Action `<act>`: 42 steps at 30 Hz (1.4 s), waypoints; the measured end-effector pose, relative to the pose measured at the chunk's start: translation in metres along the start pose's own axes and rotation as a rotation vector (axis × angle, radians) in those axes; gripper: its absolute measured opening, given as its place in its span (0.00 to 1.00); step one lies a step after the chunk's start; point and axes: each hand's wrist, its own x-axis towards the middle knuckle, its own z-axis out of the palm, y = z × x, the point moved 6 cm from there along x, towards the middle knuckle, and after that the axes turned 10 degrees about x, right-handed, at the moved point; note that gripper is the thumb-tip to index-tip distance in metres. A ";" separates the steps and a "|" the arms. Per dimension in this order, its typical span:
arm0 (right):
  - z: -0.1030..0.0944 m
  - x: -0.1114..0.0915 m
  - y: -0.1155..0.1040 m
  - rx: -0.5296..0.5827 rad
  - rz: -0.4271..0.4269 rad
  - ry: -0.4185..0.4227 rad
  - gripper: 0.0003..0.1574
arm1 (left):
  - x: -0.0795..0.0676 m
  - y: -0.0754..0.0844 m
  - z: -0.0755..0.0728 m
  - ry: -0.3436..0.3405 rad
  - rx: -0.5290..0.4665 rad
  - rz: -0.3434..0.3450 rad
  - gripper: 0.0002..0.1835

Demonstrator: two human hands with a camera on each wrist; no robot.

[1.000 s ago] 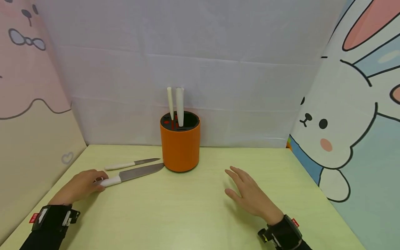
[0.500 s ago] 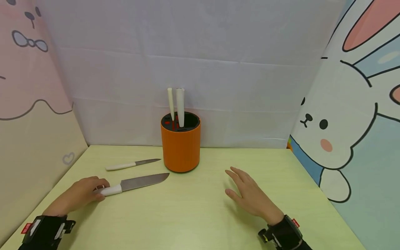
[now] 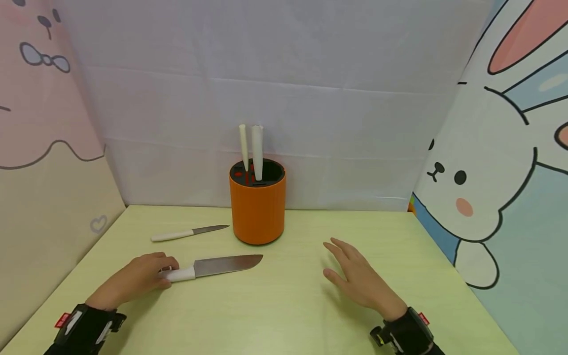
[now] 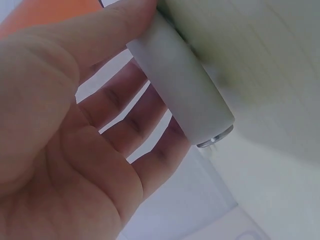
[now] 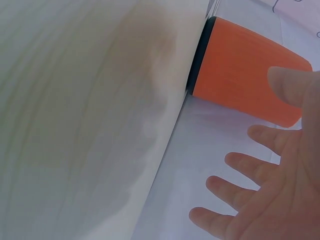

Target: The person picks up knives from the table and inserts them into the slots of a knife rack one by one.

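Note:
My left hand point(image 3: 137, 278) grips the white handle of a large kitchen knife point(image 3: 226, 265), thumb on one side and fingers on the other. The broad blade points right, low over the table. In the left wrist view the white knife handle point(image 4: 185, 85) lies between thumb and curled fingers, its metal end cap showing. A smaller white-handled paring knife point(image 3: 186, 233) lies behind it on the table. My right hand point(image 3: 361, 278) is held at the right with fingers spread and nothing in it; the right wrist view shows its fingertips point(image 5: 240, 162) apart.
An orange round knife block point(image 3: 258, 214) with a black slotted top stands at the back middle. Two white handles point(image 3: 257, 153) stick up from it. The pale table point(image 3: 266, 315) meets a white back wall and printed side panels.
The left hand has drawn the large knife nearer and then to the right, away from the paring knife. The right hand has barely moved.

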 end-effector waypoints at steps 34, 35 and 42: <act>0.001 0.001 0.002 -0.022 -0.021 -0.002 0.37 | 0.071 0.097 0.019 -0.020 -0.036 0.117 0.15; 0.002 0.001 0.002 -0.024 -0.021 -0.005 0.37 | 0.073 0.100 0.020 -0.025 -0.038 0.119 0.15; 0.002 0.002 0.000 -0.036 -0.049 0.001 0.37 | 0.092 0.121 0.026 -0.069 -0.038 0.114 0.15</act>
